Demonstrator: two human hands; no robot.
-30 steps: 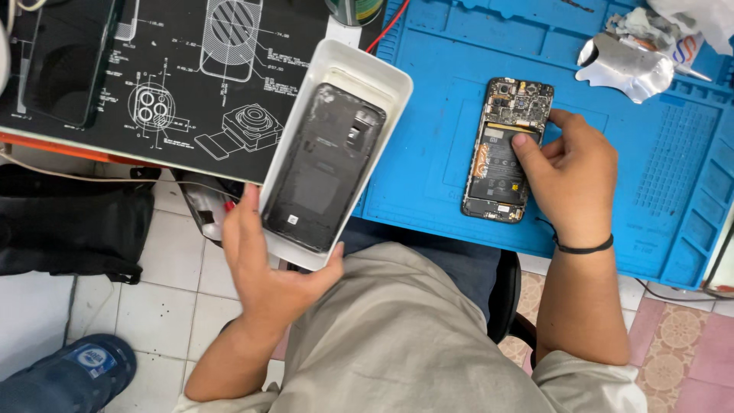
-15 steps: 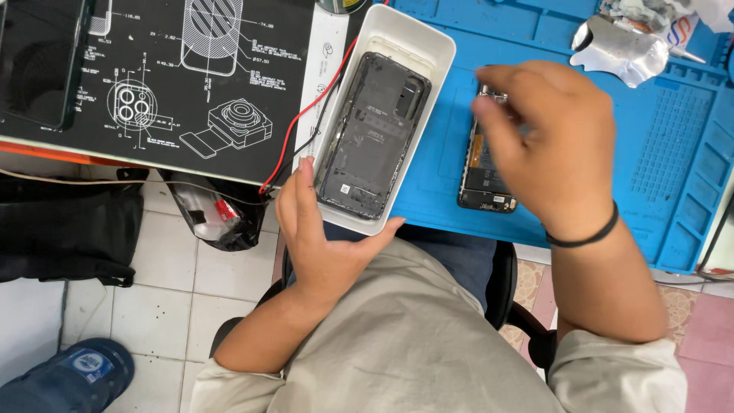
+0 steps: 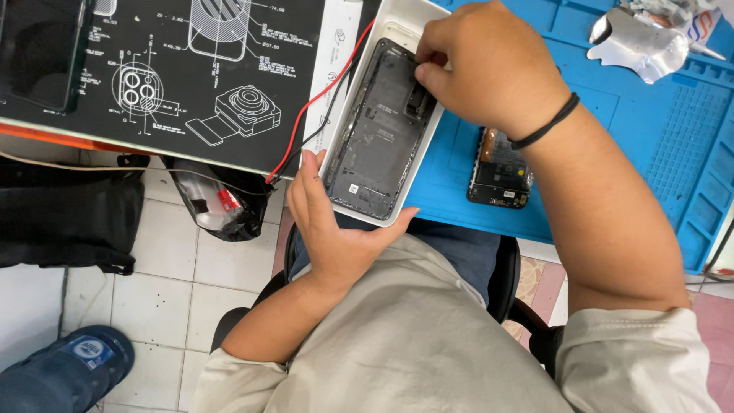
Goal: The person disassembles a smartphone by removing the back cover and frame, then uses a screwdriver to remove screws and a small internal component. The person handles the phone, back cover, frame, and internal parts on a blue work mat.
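Wires, red and black, cross the black mat to the white tray. The left hand cups the tray's near end, fingers spread, apparently steadying it. Inside lies the phone back; the right hand pinches its top, fingertips hidden. An opened phone sits half-covered on the blue mat.

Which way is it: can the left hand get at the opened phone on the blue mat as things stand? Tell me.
Probably not: the left hand is cupping the white tray, and the right forearm crosses above the opened phone on the blue mat.
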